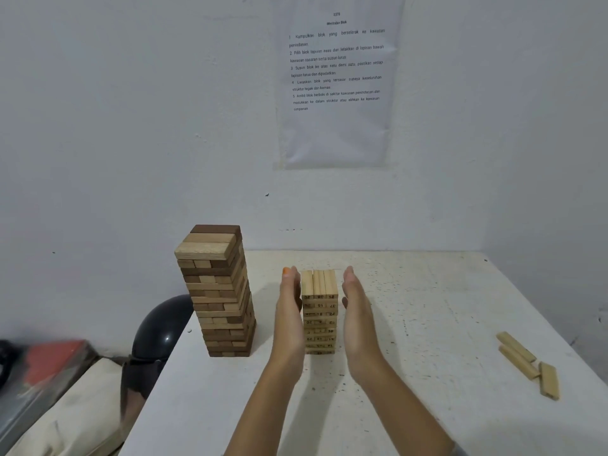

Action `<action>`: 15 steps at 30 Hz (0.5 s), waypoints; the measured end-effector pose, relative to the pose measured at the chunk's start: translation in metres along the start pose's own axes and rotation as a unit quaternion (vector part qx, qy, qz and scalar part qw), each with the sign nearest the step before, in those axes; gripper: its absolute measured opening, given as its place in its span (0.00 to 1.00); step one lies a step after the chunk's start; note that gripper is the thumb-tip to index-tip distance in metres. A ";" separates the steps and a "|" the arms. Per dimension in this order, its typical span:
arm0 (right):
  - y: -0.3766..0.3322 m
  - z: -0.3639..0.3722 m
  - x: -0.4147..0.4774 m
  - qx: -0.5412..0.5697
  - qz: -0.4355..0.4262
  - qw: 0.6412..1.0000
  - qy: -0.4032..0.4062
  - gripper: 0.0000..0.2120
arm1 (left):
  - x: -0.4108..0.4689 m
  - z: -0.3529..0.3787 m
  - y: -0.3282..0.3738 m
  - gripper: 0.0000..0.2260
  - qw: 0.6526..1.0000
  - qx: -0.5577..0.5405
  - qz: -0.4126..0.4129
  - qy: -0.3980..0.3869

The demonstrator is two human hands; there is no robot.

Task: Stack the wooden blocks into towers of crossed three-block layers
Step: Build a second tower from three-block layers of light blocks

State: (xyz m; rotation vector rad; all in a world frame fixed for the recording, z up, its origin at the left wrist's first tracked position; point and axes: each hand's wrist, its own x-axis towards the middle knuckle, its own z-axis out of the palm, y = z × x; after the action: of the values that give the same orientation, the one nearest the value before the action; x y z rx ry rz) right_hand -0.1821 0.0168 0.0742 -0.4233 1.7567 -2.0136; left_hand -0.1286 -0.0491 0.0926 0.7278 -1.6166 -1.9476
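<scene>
Status: two towers stood on the bench. The tall tower of mixed dark and light blocks was at the left edge, its top layer a full three; the middle layers looked slightly staggered. The shorter numbered tower of pale blocks sat mid-bench, with a complete top layer of three running away from the camera.

Left hand and right hand flanked the numbered tower, palms inward, looking set to square it up. Grip was apart on both, fingers straight and holding nothing. Left was just beside the tower face, and I couldn't tell if it touched. Right showed a narrow gap.

Left to do: three loose blocks lay well apart near the right edge, enough for one more layer. My read: nearly done, with alignment, then that last layer.
</scene>
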 end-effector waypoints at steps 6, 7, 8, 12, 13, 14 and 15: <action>0.014 0.014 0.006 0.028 0.036 0.999 -0.011 0.30 | -0.011 0.014 0.002 0.17 1.000 -0.024 -0.011 -0.017; 0.014 0.015 0.005 0.025 0.036 0.999 -0.010 0.30 | -0.008 0.014 0.000 0.17 1.000 -0.026 -0.013 -0.010; 0.014 0.016 0.005 0.024 0.036 0.999 -0.009 0.29 | -0.006 0.013 -0.001 0.16 1.000 -0.025 -0.014 -0.007; 0.012 0.018 0.002 0.019 0.031 0.999 -0.009 0.31 | -0.005 0.013 -0.003 0.14 1.000 -0.009 -0.011 0.004; 0.012 0.018 0.003 0.017 0.029 0.999 -0.007 0.33 | -0.005 0.013 -0.003 0.16 1.000 -0.012 -0.012 0.005; 0.011 0.018 0.002 0.017 0.027 0.999 -0.006 0.35 | -0.004 0.012 -0.004 0.20 1.000 -0.013 -0.011 0.003; 0.010 0.018 0.002 0.016 0.029 0.999 -0.007 0.34 | -0.003 0.011 -0.005 0.23 1.000 -0.012 -0.013 0.001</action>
State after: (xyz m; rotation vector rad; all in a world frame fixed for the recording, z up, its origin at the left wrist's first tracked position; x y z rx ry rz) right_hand -0.1737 -0.0009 0.0667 -0.3716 1.7077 -1.9916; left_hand -0.1342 -0.0381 0.0899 0.7443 -1.5871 -1.9809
